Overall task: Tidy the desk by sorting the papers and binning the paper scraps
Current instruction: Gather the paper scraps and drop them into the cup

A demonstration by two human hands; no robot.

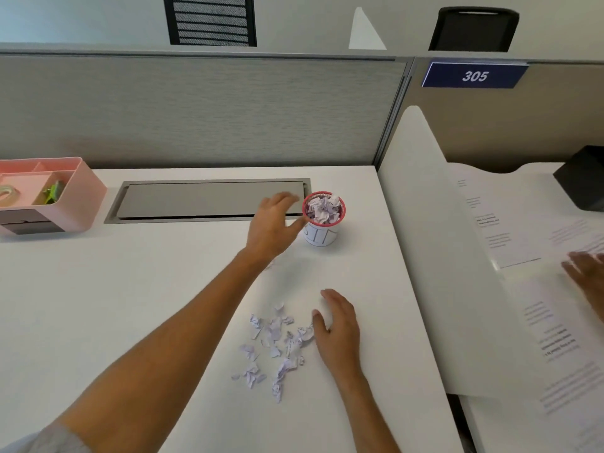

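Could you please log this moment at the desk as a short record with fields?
left hand: left hand reaches out beside the small bin, fingers relaxed, holding nothing visible
right hand: right hand lies flat on the desk against the loose scraps
bin: small bin with a pink rim, heaped with crumpled paper
scraps: paper scraps scattered on the desk, not yet binned
organizer: pink organizer at the far left
other: another person's hand on printed sheets at the next desk

Both arms were bare from the elbow down. The left arm (pixel 157 348) had a short grey sleeve (pixel 49 441) at the top. The hands wore nothing.
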